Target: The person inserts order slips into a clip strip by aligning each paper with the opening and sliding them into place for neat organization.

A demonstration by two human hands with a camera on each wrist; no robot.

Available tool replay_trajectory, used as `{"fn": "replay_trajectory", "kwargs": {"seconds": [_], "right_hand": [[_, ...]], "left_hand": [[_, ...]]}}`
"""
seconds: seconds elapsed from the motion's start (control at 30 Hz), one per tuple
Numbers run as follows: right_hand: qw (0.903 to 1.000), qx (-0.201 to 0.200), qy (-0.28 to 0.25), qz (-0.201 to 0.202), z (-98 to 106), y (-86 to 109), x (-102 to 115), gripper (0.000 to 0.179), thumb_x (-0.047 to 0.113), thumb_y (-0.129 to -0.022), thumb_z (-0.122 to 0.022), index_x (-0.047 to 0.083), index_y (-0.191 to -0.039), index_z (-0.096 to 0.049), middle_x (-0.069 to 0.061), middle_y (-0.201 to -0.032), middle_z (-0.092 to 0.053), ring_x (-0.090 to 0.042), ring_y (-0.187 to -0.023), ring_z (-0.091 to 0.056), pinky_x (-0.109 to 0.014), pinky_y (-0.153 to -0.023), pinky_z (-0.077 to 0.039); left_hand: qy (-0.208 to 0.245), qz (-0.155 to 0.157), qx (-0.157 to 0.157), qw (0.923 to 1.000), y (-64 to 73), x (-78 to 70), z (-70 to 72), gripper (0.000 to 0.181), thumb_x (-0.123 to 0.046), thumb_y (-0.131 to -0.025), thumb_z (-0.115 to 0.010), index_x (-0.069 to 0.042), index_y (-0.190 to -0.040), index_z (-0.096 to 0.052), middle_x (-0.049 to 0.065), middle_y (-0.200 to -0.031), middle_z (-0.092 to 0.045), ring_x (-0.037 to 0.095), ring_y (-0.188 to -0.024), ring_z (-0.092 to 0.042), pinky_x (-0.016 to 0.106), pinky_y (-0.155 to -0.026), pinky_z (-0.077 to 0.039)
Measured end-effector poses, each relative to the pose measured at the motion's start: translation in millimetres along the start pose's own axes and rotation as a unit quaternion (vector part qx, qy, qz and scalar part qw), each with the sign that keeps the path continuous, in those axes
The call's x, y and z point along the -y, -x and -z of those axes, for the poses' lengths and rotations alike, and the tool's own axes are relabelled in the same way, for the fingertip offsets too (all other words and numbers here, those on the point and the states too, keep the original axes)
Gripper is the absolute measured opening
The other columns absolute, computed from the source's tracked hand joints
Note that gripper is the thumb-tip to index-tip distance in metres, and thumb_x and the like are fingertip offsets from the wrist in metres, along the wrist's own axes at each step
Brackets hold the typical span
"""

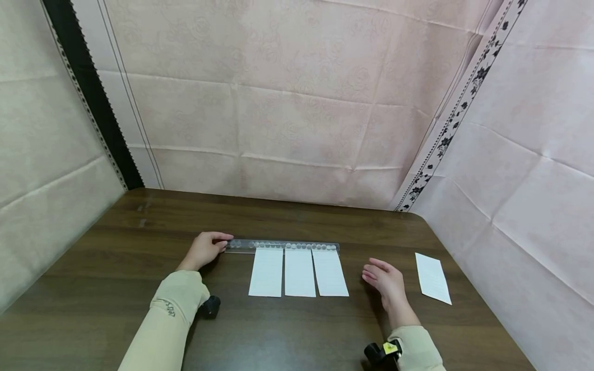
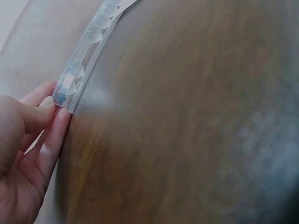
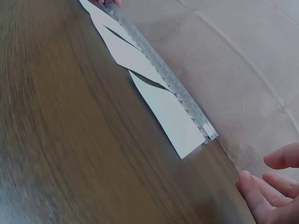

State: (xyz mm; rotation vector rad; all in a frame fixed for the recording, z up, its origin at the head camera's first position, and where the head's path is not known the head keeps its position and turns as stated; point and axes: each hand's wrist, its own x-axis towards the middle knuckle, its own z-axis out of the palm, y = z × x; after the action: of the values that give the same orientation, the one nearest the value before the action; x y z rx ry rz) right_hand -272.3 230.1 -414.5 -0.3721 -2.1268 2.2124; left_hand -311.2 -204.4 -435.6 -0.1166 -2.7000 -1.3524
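A clear plastic rail [image 1: 241,245] with a row of see-through round balls lies across the table. Its left end is pinched between the thumb and fingers of my left hand [image 1: 205,250]; the left wrist view shows the thumb [image 2: 45,105] right at the rail's tip. Three white paper slips, the left one [image 1: 266,273], the middle one [image 1: 299,273] and the right one [image 1: 330,273], extend toward me from under the rail's near edge. My right hand [image 1: 386,281] holds nothing, its fingers loosely bent, to the right of the slips. Farther right lies a fourth slip [image 1: 433,278], on its own.
Brown wood-grain table [image 1: 260,335] carries everything. Pale patterned cloth hangs behind it [image 1: 297,129] and on both sides, the right cloth [image 1: 533,206] close to the lone slip. Black cameras sit on both wrists, including the left camera [image 1: 211,307].
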Motion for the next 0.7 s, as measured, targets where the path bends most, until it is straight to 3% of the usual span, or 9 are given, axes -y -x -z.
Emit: {"fn": "replay_trajectory", "kwargs": {"seconds": [0.37,0.7], "right_hand": [[0.9999,-0.006,0.007,-0.005,12.0,0.1,2.1,0.044,-0.001,-0.09,-0.056,-0.014,-0.13,-0.041,-0.022,-0.106,-0.063,-0.019,-0.085,-0.065,-0.027,-0.074,-0.052],[0.9998,-0.015,0.01,-0.006,21.9,1.1,2.5,0.045,0.001,-0.091,-0.056,-0.013,-0.13,-0.04,-0.016,-0.101,-0.065,-0.016,-0.083,-0.066,-0.026,-0.075,-0.052]], "left_hand": [[0.003,0.009,-0.003,0.9999,-1.3,3.4,-2.2,0.022,0.0,-0.091,-0.056,-0.001,-0.11,-0.068,0.019,-0.11,-0.062,0.018,-0.079,-0.059,0.031,-0.072,-0.051],[0.006,0.005,-0.004,1.0,-0.9,2.5,-1.9,0.021,0.0,-0.091,-0.056,0.0,-0.108,-0.068,0.019,-0.108,-0.063,0.017,-0.077,-0.06,0.029,-0.068,-0.05]]}}
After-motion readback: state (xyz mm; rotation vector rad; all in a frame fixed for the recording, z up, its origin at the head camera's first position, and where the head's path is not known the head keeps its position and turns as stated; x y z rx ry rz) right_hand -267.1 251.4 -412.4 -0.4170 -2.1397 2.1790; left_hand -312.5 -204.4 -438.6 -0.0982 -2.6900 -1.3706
